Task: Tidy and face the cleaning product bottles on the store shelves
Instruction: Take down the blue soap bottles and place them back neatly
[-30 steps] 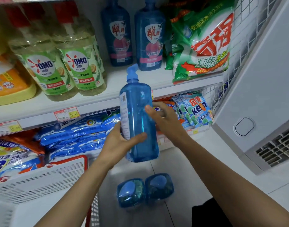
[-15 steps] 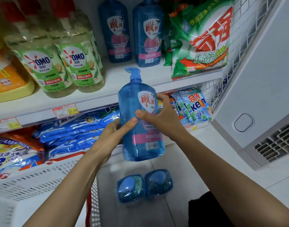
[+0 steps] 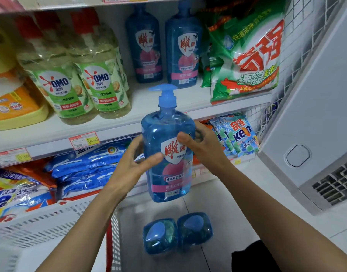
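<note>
Head view.

A: Looks like what, that held bottle [image 3: 168,154]?

B: Clear blue plastic, blue pump on top, nearly full of blue liquid. Faced toward the camera: white shield label with red characters, pink fruit picture and pink band beneath. Roughly upright.

A: Held how?

B: Gripped from both sides. On one flank the left hand [image 3: 129,167], fingers curled round the back, thumb laid across the front just under the shield. On the other flank the right hand [image 3: 206,146], likewise curled, thumb against the shield's upper edge.

A: And where?

B: In the air between the two palms, just in front of the shelf [image 3: 50,132] edge, well above the floor.

A: Beyond the hands?

B: Above the fingertips, at the back of the shelf, two matching blue bottles [image 3: 183,46] side by side, labels forward. Up and left of the left hand, two OMO bottles [image 3: 101,79] of pale yellow liquid with green labels. Further left, an orange-and-yellow jug [image 3: 13,103]. Up and right of the right hand, a green detergent bag [image 3: 247,55].

A: Lower down?

B: Below the wrists, two floor bottles [image 3: 159,235], blue, touching each other, seen from the pump tops. Left of the left forearm, a white slatted basket [image 3: 41,222], contents impossible to tell. Behind the left hand, blue bags [image 3: 86,165] stacked on the lower level.
</note>
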Demonstrator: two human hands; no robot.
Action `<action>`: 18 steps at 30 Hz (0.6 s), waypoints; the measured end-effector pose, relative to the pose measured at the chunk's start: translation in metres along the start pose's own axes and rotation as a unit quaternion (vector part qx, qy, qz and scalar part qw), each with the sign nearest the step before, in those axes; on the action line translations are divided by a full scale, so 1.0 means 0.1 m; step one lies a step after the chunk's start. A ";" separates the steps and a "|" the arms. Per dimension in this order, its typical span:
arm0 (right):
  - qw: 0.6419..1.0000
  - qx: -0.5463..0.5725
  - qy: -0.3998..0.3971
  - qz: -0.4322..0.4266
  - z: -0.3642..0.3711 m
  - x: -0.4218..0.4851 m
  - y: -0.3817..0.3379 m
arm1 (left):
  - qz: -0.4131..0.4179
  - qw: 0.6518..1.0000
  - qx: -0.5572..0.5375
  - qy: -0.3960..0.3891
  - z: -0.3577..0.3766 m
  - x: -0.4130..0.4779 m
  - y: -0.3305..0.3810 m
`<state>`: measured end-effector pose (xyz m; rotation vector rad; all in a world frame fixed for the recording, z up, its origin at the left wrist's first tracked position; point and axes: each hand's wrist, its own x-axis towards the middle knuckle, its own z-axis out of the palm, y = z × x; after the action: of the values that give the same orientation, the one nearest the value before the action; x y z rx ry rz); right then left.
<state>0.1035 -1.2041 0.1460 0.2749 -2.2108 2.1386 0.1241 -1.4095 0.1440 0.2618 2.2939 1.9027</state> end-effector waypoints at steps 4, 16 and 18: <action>0.999 -0.037 -0.010 0.004 0.07 -0.01 0.14 | 0.018 0.998 -0.005 0.062 -0.06 0.06 -0.04; 0.991 -0.114 -0.062 0.031 0.00 0.01 0.28 | 0.001 1.000 0.022 -0.022 -0.18 0.07 -0.19; 0.989 -0.136 -0.056 0.027 0.05 0.01 0.36 | 0.003 0.998 0.051 -0.028 -0.26 0.07 -0.08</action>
<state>0.0969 -1.2080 0.1100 0.3298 -2.5640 1.8562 0.1115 -1.4343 0.1407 0.3309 2.3589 1.7597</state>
